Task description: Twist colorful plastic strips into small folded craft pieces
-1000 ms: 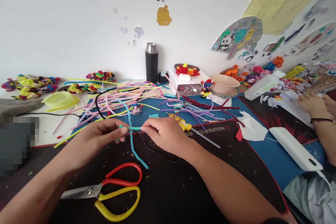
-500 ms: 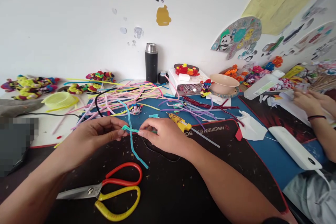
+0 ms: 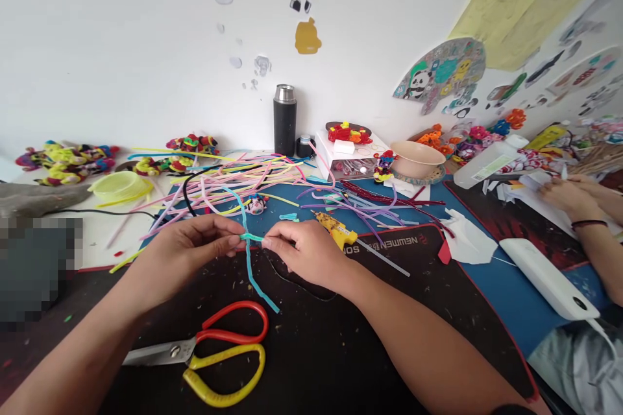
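My left hand [image 3: 195, 249] pinches one end of a short turquoise pipe cleaner [image 3: 254, 238] between thumb and fingertips. At its other end, my right hand [image 3: 304, 249] is closed in a pinch too. A longer light blue pipe cleaner [image 3: 252, 272] crosses the turquoise one between my hands, its lower part hanging down with a bend. Below my hands, scissors [image 3: 226, 350] with a red and a yellow handle lie on the black mat [image 3: 331, 363]. A yellow glue gun [image 3: 337, 231] rests just beyond my right hand.
A pile of coloured pipe cleaners [image 3: 238, 175] spreads behind my hands. Farther back stand a black thermos [image 3: 285, 123], a white box [image 3: 335, 159] and a beige bowl [image 3: 417, 159]. At right lies a white power bank [image 3: 548, 279], near another person's hands [image 3: 569, 198].
The turquoise pipe cleaner's left end, looped earlier, is now tucked in at my left fingertips. My hands are slightly closer together. The whole view has shifted a little.
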Available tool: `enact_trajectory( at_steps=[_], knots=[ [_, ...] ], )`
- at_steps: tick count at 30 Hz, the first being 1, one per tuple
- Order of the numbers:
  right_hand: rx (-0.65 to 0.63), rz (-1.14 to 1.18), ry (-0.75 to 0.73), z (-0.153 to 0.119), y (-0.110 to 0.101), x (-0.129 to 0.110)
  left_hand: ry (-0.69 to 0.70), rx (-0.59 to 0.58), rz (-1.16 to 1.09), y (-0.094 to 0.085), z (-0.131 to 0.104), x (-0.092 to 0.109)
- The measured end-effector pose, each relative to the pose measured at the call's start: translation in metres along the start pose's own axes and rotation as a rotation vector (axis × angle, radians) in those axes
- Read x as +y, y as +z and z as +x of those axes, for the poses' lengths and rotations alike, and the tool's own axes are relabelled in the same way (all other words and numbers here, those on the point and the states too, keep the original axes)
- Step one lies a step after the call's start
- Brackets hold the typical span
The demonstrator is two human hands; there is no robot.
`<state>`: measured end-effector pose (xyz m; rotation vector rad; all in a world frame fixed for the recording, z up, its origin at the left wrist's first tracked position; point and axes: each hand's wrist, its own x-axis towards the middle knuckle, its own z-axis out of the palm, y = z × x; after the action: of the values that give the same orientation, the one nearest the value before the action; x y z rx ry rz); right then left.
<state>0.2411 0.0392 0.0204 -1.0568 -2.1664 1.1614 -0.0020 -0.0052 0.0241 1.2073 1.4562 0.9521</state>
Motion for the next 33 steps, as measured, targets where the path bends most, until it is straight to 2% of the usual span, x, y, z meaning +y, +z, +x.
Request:
enact_trajectory(
  at_steps=[3, 7, 12, 16, 19, 23, 26, 29, 33],
  knots=[
    [0.014, -0.003, -0.008, 0.001, 0.0, 0.0, 0.048, 0.075, -0.073, -0.006, 0.002, -0.002],
    [0.011, 0.066, 0.031, 0.003, 0.001, 0.007, 0.141, 0.219, 0.046, -0.012, 0.002, 0.003],
    [-0.002, 0.199, 0.096, 0.012, 0.0, 0.012, 0.165, 0.25, 0.103, -0.015, 0.003, 0.008],
    [0.006, 0.131, 0.088, 0.017, -0.009, 0.0, 0.173, 0.263, 0.224, -0.024, 0.008, 0.002],
    [0.033, 0.003, 0.062, 0.022, -0.015, -0.007, 0.196, 0.329, 0.261, -0.034, 0.011, -0.004],
    [0.071, -0.11, -0.024, 0.03, -0.007, -0.007, 0.217, 0.535, 0.094, -0.041, 0.009, -0.003],
    [0.031, -0.113, -0.092, 0.033, 0.004, -0.01, 0.213, 0.63, -0.021, -0.041, 0.008, 0.001],
    [0.007, -0.125, -0.1, 0.032, 0.006, -0.013, 0.23, 0.626, -0.138, -0.039, 0.009, 0.002],
    [0.055, -0.09, -0.038, 0.031, -0.002, 0.0, 0.219, 0.525, -0.285, -0.036, 0.014, -0.004]
  ],
)
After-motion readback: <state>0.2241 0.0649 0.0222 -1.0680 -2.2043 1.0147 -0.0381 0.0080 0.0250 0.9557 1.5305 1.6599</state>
